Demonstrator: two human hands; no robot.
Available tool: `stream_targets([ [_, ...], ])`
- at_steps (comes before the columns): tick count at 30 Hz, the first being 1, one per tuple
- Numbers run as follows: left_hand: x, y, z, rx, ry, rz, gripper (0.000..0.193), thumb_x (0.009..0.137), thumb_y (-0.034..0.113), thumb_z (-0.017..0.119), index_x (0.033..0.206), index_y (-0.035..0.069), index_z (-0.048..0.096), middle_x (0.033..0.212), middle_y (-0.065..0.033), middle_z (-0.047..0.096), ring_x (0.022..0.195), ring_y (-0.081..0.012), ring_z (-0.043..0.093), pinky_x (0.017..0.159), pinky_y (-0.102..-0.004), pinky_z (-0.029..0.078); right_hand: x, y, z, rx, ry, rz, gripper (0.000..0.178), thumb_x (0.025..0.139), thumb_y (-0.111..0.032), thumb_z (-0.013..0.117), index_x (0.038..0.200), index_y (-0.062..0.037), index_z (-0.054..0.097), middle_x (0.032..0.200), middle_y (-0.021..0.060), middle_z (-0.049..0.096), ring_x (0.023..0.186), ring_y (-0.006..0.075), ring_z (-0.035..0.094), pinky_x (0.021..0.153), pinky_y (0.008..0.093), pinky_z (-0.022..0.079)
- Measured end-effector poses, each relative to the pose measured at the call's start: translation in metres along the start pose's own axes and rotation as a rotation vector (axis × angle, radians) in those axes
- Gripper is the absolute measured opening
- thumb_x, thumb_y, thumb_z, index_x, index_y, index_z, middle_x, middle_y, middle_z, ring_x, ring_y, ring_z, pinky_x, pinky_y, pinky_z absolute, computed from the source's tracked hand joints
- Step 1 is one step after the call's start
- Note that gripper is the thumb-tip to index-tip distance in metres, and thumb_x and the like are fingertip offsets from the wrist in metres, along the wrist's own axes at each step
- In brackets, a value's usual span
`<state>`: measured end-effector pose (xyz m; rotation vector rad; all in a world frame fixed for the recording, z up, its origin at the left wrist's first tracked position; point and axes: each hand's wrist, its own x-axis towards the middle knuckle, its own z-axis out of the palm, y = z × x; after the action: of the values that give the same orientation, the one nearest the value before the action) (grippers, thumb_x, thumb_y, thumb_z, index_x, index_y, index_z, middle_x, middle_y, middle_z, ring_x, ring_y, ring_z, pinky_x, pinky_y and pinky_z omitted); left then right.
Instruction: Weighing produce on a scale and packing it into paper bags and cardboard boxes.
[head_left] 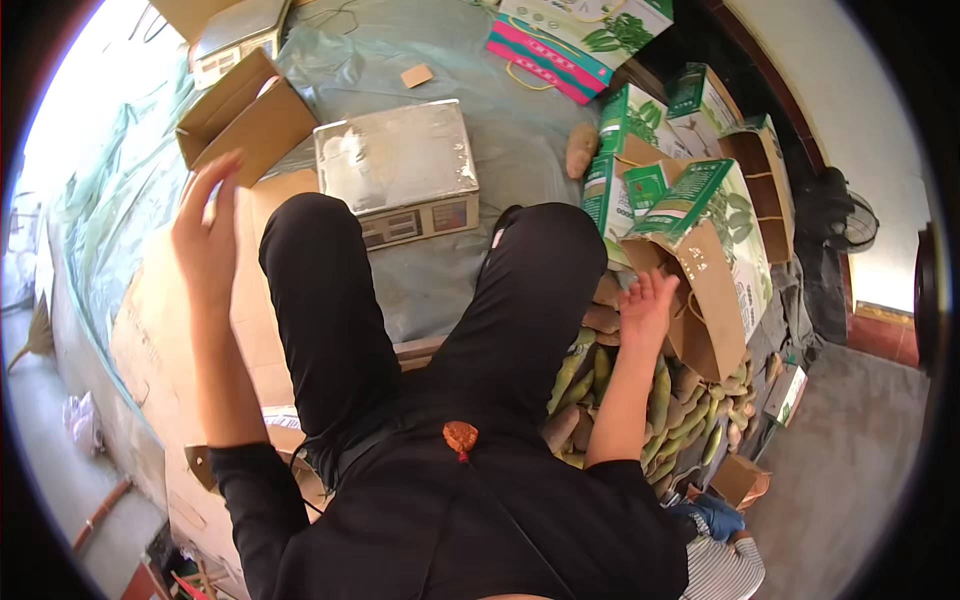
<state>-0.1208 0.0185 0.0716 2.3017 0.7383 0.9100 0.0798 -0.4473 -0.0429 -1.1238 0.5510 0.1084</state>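
My left hand (205, 220) is raised on the left with its fingers stretched apart and nothing in it. It is just beside an open brown carton (245, 130). On the right, my right hand (646, 308) has its palm turned up and its fingers apart, also holding nothing. Right by it, a green-and-white printed carton (715, 270) lies tilted with its brown open side toward me. Whether the fingertips touch that carton I cannot tell. Below spreads a pile of long green and brownish root-like vegetables (690, 425), partly hidden by my right forearm.
A box with a worn pale top (395, 160) stands before my knees on plastic sheeting (520, 160). More green-and-white cartons (635, 120), a brown tuber (581, 150) and a printed gift box (560, 50) are at the far right. A black fan (850, 220) stands by the wall.
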Motion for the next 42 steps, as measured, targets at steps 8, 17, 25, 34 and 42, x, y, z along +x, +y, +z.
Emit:
stream_targets([
  [8,0.034,0.076,0.086,-0.254,-0.220,0.230,0.015,0.085,0.010,0.063,0.098,0.006,0.068,0.089,-0.0108,0.065,0.082,-0.0300,0.063,0.073,-0.0340,0.050,0.057,-0.042,-0.053,0.452,0.023,-0.104,0.054,0.088,-0.047,0.062,0.117,-0.0038,0.051,0.103,0.0103,0.057,0.086,0.0212,0.051,0.073,0.0358,0.044],
  [17,0.020,0.017,0.101,-0.148,-0.343,0.041,0.017,0.087,0.015,0.061,0.099,0.006,0.069,0.092,-0.0111,0.066,0.085,-0.0303,0.064,0.076,-0.0373,0.050,0.084,-0.079,-0.057,0.396,-0.069,-0.280,0.034,0.092,-0.019,0.061,0.120,-0.0019,0.051,0.107,0.0097,0.059,0.088,0.0198,0.056,0.074,0.0313,0.046],
  [25,0.026,0.009,0.084,-0.080,-0.301,-0.010,0.016,0.087,0.011,0.061,0.100,0.005,0.069,0.090,-0.0075,0.067,0.085,-0.0223,0.064,0.076,-0.0309,0.049,0.009,-0.083,0.094,-0.147,-0.216,-0.590,0.047,0.089,-0.012,0.065,0.129,0.0038,0.047,0.122,0.0113,0.057,0.110,0.0226,0.056,0.093,0.0373,0.046],
  [34,0.031,0.003,0.067,-0.169,-0.105,0.008,0.016,0.087,0.011,0.062,0.101,0.005,0.069,0.088,-0.0073,0.066,0.082,-0.0190,0.065,0.074,-0.0279,0.049,-0.015,-0.051,0.243,-0.895,-0.777,-0.670,0.030,0.086,-0.013,0.068,0.109,0.0062,0.064,0.108,0.0082,0.065,0.095,0.0148,0.059,0.086,0.0273,0.045],
  [42,0.035,0.004,0.060,-0.250,0.125,0.153,0.014,0.086,0.006,0.064,0.099,0.004,0.068,0.086,-0.0077,0.066,0.077,-0.0182,0.063,0.069,-0.0273,0.049,-0.007,0.049,0.317,-1.562,-1.253,-0.751,0.038,0.083,-0.033,0.063,0.108,-0.0033,0.066,0.091,0.0162,0.069,0.086,0.0304,0.066,0.078,0.0387,0.049],
])
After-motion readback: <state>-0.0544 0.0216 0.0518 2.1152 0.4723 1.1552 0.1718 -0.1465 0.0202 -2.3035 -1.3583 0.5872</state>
